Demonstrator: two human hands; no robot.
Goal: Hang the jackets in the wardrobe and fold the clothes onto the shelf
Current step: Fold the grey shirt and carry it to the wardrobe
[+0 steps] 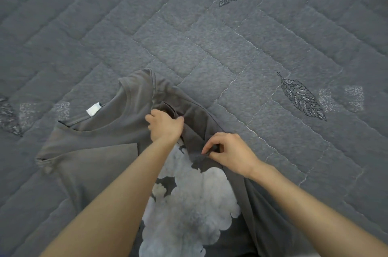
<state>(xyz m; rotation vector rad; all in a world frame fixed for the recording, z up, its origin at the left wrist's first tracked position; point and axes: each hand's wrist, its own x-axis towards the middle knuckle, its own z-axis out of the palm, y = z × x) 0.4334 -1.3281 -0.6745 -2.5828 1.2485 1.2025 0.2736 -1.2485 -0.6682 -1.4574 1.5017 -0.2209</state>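
Observation:
A dark grey T-shirt [100, 158] with a large white cloud-like print lies front-up on the quilted bed, its collar with a white tag toward the upper left. The shirt's left sleeve is folded in over the chest. My left hand [164, 125] grips a bunched fold of the right sleeve near the shoulder. My right hand [227, 153] pinches the shirt's fabric a little lower, at the right side by the top of the print. Both forearms cover part of the shirt's lower body.
A grey quilted bedspread [210, 42] with embroidered leaf motifs spreads all around the shirt. A dark object shows at the top right corner.

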